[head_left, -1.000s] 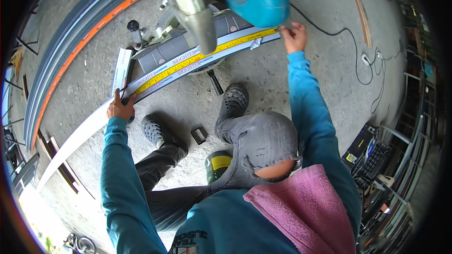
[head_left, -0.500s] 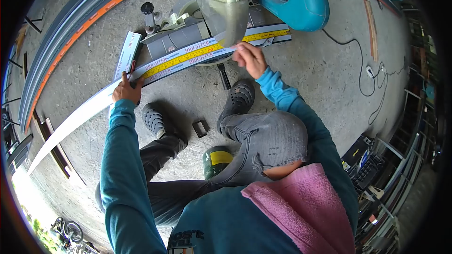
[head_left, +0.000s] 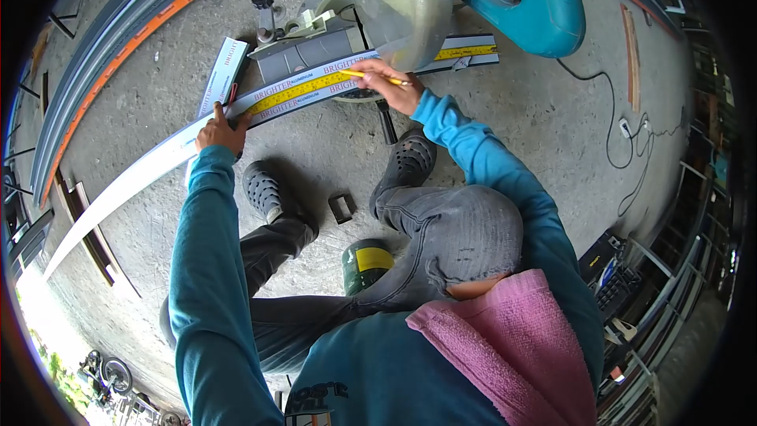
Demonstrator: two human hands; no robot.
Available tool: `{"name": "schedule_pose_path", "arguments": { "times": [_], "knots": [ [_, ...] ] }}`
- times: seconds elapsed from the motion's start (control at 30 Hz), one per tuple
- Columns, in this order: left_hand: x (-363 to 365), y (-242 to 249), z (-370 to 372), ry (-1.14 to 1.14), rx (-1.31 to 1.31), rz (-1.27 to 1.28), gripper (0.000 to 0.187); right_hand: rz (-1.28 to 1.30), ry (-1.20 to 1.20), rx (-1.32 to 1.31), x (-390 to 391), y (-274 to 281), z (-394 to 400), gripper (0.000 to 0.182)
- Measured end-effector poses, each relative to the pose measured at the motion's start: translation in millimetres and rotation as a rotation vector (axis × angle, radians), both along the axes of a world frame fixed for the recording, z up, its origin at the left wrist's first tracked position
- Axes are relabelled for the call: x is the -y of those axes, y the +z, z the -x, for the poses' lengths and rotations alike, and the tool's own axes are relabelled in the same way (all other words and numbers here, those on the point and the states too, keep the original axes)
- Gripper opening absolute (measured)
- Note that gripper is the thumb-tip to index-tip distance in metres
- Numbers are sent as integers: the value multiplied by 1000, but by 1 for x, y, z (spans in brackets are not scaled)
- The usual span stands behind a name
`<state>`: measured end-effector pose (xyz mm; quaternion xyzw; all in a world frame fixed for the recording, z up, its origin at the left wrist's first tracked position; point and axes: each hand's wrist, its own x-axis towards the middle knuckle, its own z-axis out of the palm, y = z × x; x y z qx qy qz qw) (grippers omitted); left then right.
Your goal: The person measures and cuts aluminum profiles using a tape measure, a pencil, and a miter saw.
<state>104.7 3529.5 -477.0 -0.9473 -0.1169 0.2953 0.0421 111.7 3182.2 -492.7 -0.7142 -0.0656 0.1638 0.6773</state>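
Observation:
My right hand [head_left: 398, 93] pinches a yellow pencil [head_left: 352, 73], its tip end over the tape beside the saw guard. My left hand [head_left: 222, 132] is closed at the near end of a yellow tape measure [head_left: 300, 91]; its case is mostly hidden under the fingers, with a small red-and-black part showing. The blade lies along a long white-filmed aluminium profile [head_left: 118, 188] printed "BRIGHTER ALUMINIUM". This profile rests across the base of a miter saw [head_left: 315, 49]. A shorter labelled profile piece [head_left: 217, 79] lies under it near my left hand.
The saw's teal handle [head_left: 564, 20] overhangs at upper right, with its cable [head_left: 607, 99] on the floor. Long profiles with an orange strip [head_left: 150, 28] curve along the left. A short black hollow piece [head_left: 341, 208] and a green container [head_left: 367, 266] sit near my feet.
My right hand has moved left along the tape, and the pencil now shows clearly in it. My left hand stays at the same place on the profile. The view has shifted slightly.

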Motion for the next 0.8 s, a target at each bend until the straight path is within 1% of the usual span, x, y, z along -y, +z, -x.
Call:
{"name": "schedule_pose_path", "arguments": {
  "times": [0.07, 0.1, 0.17, 0.2, 0.23, 0.3, 0.33, 0.37, 0.43, 0.47, 0.63, 0.7, 0.8],
  "knots": [
    [0, 0, 0, -1, 2, -9, 89, 26, 112, 165, -6, -22, -3, 17],
    [1, 0, 0, -16, 18, -21, 88, 23, 116, 164, -6, -27, -6, 17],
    [3, 1, 2, -26, 30, -35, 88, 383, 139, 93, -6, -39, -11, 11],
    [4, 3, 1, -21, 24, -31, 87, 43, 32, -140, -16, -18, -9, 12],
    [4, 3, 1, -16, 21, -25, 86, 42, 36, -142, -18, -19, -9, 12],
    [2, 2, 1, -19, 27, -26, 86, 121, 143, 7, -18, -21, -9, 13],
    [2, 2, 1, -28, 35, -27, 85, 98, 155, 124, -20, -23, -8, 13],
    [3, 2, 1, -28, 34, -25, 85, 99, 155, 123, -19, -25, -7, 13],
    [4, 4, 0, -29, 29, -34, 84, 246, 129, 111, -20, -14, -10, 14],
    [4, 4, 1, -27, 27, -33, 84, 227, 101, 120, -22, -11, -12, 12],
    [2, 4, 2, -43, 37, -14, 83, 165, 112, 135, -21, -28, -15, 10],
    [2, 4, 2, -37, 36, -13, 83, 215, 99, 183, -21, -29, -14, 11],
    [4, 5, 2, -32, 34, -18, 83, 263, 92, 176, -22, -20, -12, 10]
  ]
}}
